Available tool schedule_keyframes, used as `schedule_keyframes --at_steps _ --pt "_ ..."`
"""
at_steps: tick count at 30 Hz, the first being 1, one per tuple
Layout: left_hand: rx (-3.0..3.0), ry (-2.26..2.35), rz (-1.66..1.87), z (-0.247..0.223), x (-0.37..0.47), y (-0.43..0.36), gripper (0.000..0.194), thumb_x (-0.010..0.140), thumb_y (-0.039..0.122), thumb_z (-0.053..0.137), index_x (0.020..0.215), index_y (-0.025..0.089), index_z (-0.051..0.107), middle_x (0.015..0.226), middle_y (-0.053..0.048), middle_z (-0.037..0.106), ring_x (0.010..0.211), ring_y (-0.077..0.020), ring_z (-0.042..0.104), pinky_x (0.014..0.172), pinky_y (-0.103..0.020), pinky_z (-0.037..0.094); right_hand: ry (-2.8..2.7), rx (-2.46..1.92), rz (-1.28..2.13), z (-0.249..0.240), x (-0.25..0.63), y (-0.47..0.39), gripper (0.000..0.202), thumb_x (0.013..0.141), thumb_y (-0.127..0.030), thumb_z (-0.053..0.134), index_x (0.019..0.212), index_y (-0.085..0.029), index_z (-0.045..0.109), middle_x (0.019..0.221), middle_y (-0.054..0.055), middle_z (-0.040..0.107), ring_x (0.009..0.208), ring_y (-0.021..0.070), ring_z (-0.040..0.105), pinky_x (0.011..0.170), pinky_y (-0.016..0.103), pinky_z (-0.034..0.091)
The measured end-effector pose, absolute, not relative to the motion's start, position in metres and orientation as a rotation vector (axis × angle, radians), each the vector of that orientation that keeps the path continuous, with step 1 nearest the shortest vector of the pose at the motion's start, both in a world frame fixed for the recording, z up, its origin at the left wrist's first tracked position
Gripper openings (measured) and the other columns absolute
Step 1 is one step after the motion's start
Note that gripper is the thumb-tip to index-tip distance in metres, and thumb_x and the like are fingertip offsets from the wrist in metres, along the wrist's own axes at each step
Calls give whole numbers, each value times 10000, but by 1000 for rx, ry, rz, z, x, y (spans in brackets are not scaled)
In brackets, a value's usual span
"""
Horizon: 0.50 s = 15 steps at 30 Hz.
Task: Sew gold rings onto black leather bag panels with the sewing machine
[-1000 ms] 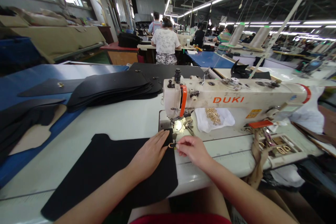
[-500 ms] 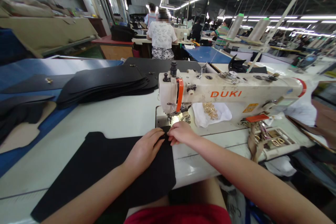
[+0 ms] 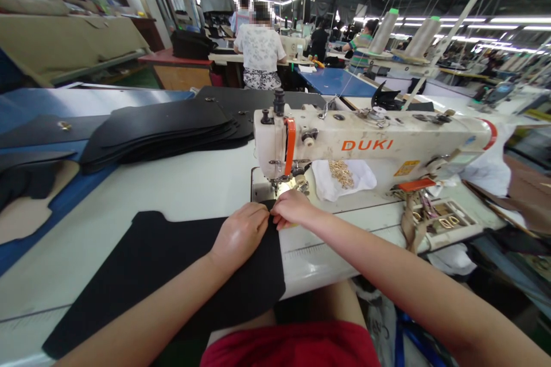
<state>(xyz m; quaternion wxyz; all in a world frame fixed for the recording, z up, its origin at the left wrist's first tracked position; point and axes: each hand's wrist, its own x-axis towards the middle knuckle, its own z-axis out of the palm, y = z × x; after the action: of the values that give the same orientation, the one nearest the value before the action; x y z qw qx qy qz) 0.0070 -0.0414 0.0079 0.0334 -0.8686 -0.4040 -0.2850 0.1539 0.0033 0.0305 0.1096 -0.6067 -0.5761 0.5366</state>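
flat on the white table, mostly to the left of both grips: a black panel, with its long axis roughly left to right, down at the far left end and up at the right, and with some of its near side beyond the front edge of the table. at the fingertips, only its upper right corner, just in front of the presser foot of the sewing machine. over that corner from the left, palm down on the panel with bent fingers, the left hand; in from the right, curled close against it and mostly past the panel's right edge, the right hand. of the two, the right slightly nearer to the presser foot. between the touching fingertips, too much covered to read; cannot tell either grip as closed on something or merely pressing.
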Motion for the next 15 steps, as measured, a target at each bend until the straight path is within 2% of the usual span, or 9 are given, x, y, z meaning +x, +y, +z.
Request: schedule_keyframes --at_steps 4,6,8,11,13,15 --pt "-2694 -1202 -826 11 7 -41 248 913 134 395 769 154 595 798 -68 648 782 -184 612 737 -318 535 -1874 -1760 1458 34 157 3 163 749 -92 543 607 -142 607 570 31 665 441 127 622 444 202 487" --pt "-2700 -1191 -810 11 7 -40 248 915 134 391 776 153 595 801 -68 647 786 -185 607 741 -320 533 -1978 -1737 1316 36 161 1 149 761 -134 575 625 -154 632 581 33 667 521 152 648 526 232 502" --pt "-2705 -1194 -802 11 7 -39 239 917 135 397 785 150 596 805 -69 646 795 -188 604 753 -325 531 -2062 -1705 1120 37 167 -5 127 780 -162 588 675 -163 660 687 55 696 694 189 671 663 275 501" --pt "-2738 -1211 -784 10 6 -39 209 915 137 421 804 149 597 816 -65 644 808 -189 599 769 -328 525 -2132 -1640 889 35 178 -18 145 819 -138 549 814 -175 689 916 76 702 925 216 625 828 318 440" --pt "-2755 -1218 -778 10 6 -38 195 913 141 431 814 151 598 827 -64 644 818 -191 597 775 -329 523 -2222 -1527 722 29 184 -29 180 853 -135 517 885 -181 688 945 73 682 939 206 594 841 313 419" --pt "-2759 -1208 -787 10 5 -38 193 914 143 432 815 152 598 834 -65 645 823 -192 597 774 -329 522 -2337 -1376 495 22 187 -38 194 888 -159 492 910 -183 683 887 65 658 899 199 566 805 301 418"
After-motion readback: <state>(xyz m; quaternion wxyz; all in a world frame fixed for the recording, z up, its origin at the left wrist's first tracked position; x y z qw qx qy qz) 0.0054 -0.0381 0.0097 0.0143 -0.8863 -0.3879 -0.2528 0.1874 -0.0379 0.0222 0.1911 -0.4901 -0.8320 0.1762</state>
